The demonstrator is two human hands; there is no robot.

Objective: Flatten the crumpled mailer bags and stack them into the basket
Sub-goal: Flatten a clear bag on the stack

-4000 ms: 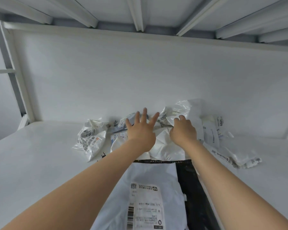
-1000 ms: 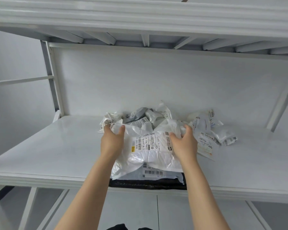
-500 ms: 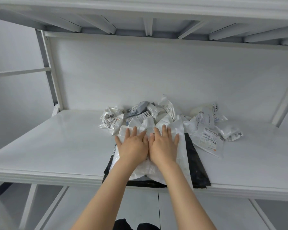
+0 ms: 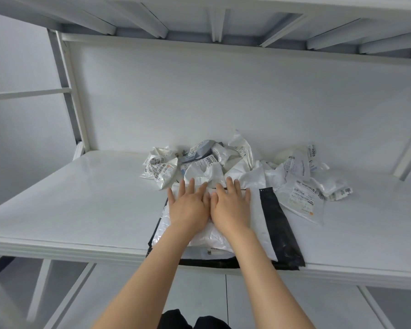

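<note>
Head view: L hand (image 4: 188, 205) & R hand (image 4: 230, 207) side by side, fingers straight & spread, palms pressing white mailer bag (image 4: 214, 237) onto black mailer (image 4: 279, 224) at shelf (image 4: 81, 198) front edge. Best approach, I'd say: sweep outward from centre, pushing air toward open end. No basket in view.

The central crumpled mailer (image 4: 208, 162) is showing a label with large digits reading 3005, printed upside down to the viewer, and the far-right crumpled mailer (image 4: 313, 151) is showing digits ending in 005. The left crumpled mailer (image 4: 160, 170) and the flat right mailer (image 4: 299, 200) are carrying barcoded shipping labels, their print being too small to read.
</note>
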